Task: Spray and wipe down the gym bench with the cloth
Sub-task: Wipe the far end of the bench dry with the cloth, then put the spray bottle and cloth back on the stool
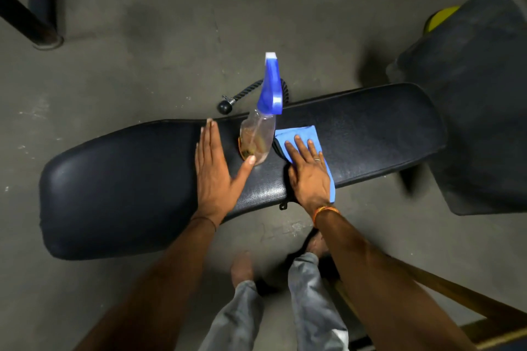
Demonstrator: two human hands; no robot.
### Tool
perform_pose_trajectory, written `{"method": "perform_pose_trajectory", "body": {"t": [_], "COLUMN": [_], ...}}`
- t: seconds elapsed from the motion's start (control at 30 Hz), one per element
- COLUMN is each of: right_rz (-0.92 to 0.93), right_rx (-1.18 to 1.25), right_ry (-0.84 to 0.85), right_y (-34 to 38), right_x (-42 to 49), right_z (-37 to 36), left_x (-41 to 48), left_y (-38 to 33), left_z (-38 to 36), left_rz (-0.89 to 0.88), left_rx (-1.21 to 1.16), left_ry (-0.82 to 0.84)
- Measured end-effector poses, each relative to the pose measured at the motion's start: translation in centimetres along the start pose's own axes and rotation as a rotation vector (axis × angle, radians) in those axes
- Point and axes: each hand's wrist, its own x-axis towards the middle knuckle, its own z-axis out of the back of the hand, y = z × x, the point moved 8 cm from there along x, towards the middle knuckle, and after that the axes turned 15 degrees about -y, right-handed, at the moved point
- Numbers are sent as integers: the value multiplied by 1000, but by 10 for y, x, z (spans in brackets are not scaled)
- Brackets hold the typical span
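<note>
Landmark: the spray bottle [258, 136] has a clear body and a blue trigger head. It stands upright near the middle of the black padded desk [114, 179], with a little yellowish liquid low inside.
Left side: the left grip [216, 171] lies flat on the padding just left of the bottle. Its fingers are straight and together and the thumb is spread wide. It is released and holds nothing. The thumb tip is at the bottle's base, touching it or nearly so.
Right side: the right grip [309, 173] is just right of the bottle, palm down on the cloth [302, 133]. Its fingers are straight and fanned, pressing the cloth without clenching it.
Cloth: blue and folded, flat on the padding just right of the bottle. Its near part is hidden under the right grip.
Desk axis: the long side runs left to right past the bottle. More bare padding shows to the bottle's left than beyond the cloth.
Key relation: the bottle stands between the two grips, on the thumb side of the left one, so the left is nearer. The bottle's long axis is upright and its nozzle points away from the person.
Step in hand: probably the spraying comes next. The left grip would need only to curl round the bottle's body while the right one has the cloth ready.
Risk: the bottle looks light and nearly empty, so a nudge from the thumb could tip it.
Behind the bottle: a rope handle [251, 91] lies on the floor.
</note>
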Motion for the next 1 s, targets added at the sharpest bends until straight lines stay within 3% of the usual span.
{"method": "perform_pose_trajectory", "body": {"t": [0.33, 0.57, 0.67, 0.83, 1.0], "right_rz": [-234, -982, -1204, -1249, -1194], "right_rx": [282, 1221, 1489, 1504, 1474], "right_ry": [-26, -155, 17, 6, -121], "right_y": [-8, -32, -23, -24, -18], "right_x": [14, 5, -12, -30, -34], "right_z": [26, 47, 56, 62, 84], "left_x": [36, 53, 60, 56, 47], "left_y": [-81, -113, -114, -119, -128], "left_z": [12, 13, 11, 12, 21], "left_rz": [45, 135, 182, 219, 223], "left_rx": [-375, -470, -451, -421, -439], "left_ry": [22, -65, -69, 26, 120]}}
